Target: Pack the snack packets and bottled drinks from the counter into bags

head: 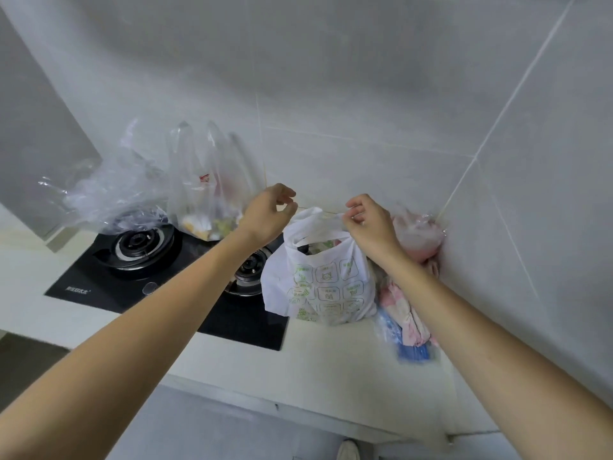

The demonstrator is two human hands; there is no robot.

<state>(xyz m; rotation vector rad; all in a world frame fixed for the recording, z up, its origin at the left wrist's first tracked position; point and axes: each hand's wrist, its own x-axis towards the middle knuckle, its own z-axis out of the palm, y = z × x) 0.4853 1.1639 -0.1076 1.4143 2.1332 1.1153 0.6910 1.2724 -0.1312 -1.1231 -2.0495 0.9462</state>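
A white plastic bag with green print (326, 287) stands on the counter beside the stove, its mouth partly open with dark and red items showing inside. My right hand (368, 224) pinches the bag's handle at the top. My left hand (270, 212) hovers just left of the handles with thumb and finger pinched together; whether it holds plastic I cannot tell. A clear bag with snack packets (212, 197) stands behind on the stove. Another clear bag with pink contents (418, 234) leans in the wall corner.
A black two-burner gas stove (139, 260) fills the left of the pale counter (331, 356). An empty crumpled clear bag (109, 190) lies over the left burner. Pink and blue packets in clear wrap (406, 323) lie by the right wall. A shoe (348, 451) shows below.
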